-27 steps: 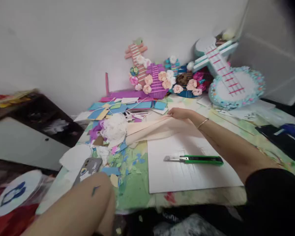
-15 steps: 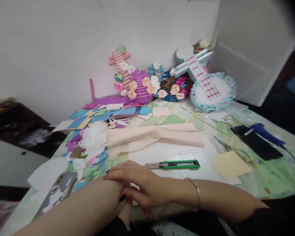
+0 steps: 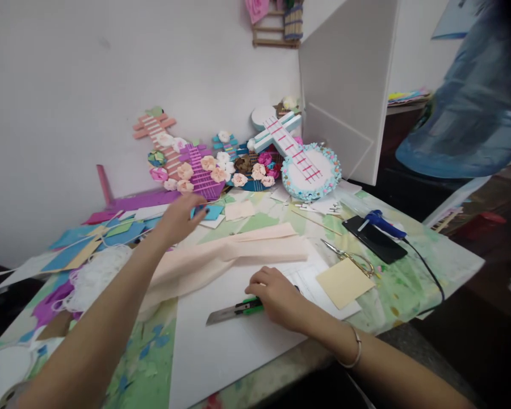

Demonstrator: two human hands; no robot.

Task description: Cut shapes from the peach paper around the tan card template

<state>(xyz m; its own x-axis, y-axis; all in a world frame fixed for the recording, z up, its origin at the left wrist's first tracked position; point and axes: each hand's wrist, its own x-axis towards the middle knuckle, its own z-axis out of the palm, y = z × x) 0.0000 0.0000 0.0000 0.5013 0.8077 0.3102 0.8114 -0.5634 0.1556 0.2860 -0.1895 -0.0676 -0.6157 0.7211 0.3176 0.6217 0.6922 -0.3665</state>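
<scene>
My right hand [image 3: 275, 295] is over the green box cutter [image 3: 252, 307], its fingers bent around the handle and hiding much of it. The cutter lies on a white sheet [image 3: 221, 352], blade out and pointing left. My left hand [image 3: 182, 218] is stretched to the back of the table, fingers apart and holding nothing that I can see. Close to it are a piece of blue paper [image 3: 213, 213] and the purple paper instrument [image 3: 202, 176]. A crumpled length of peach crepe paper [image 3: 221, 255] runs between my hands.
To the right lie scissors [image 3: 349, 255], a yellow paper square [image 3: 344, 282], a black phone [image 3: 375, 238] and a blue glue gun [image 3: 385, 223] with its cord. Decorated paper instruments [image 3: 310, 170] lean on the wall. A white string bundle [image 3: 102, 275] sits left.
My hands, earlier together at the front edge, have parted. The left has reached to the back; the right has moved onto the box cutter, which now points lower left. The view has swung right.
</scene>
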